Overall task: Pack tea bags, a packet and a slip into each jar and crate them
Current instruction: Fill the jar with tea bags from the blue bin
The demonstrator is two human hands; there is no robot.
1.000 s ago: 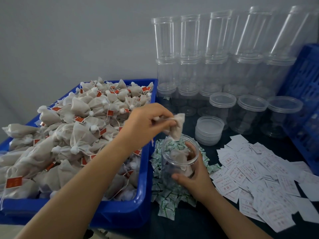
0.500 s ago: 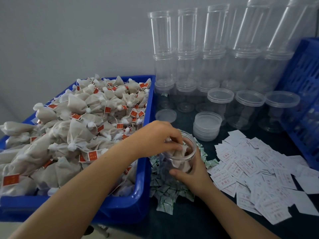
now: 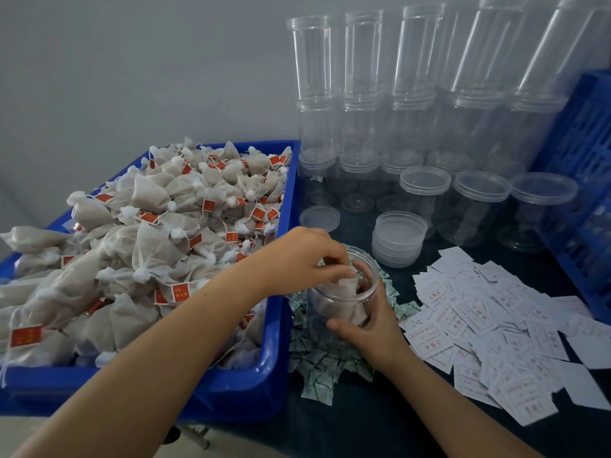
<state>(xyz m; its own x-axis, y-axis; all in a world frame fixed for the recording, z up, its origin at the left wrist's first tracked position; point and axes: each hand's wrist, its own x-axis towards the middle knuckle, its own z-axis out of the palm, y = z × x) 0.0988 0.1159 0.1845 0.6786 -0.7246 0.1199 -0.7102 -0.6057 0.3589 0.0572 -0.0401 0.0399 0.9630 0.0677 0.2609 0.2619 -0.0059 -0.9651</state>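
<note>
Your hands meet at one open jar (image 3: pixel 344 292): the right hand (image 3: pixel 370 328) wraps the jar's near and right wall, thumb across the front, holding it steady on the counter (image 3: pixel 380 421), while the left hand (image 3: pixel 304 256) hangs over the mouth with its fingertips pinched on a tea bag (image 3: pixel 345 285) that is partly inside the rim. Several bags seem to sit in the jar already (the count is hard to read through the plastic).

To finish this step well, push the bag down past the rim before you let go, and tuck its string and red tag in with it, so nothing is left hanging over the lip where a lid would catch it. Keep the right hand's grip low and firm; the jar stands on loose packets and could tip under a sideways push.

The next bags lie in the blue bin (image 3: pixel 271 375) directly beneath your left forearm, heaped high. The green-printed packets (image 3: pixel 317 361) are spread under and around the jar, touching your right wrist on its inner side. The white slips (image 3: pixel 489 325) fan out just beyond your right hand, on its outer side. A stack of lids (image 3: pixel 398 239) waits past the jar, away from you, with the empty jars (image 3: pixel 476 206) behind it and a blue crate (image 3: pixel 582 200) far out to the right.
</note>
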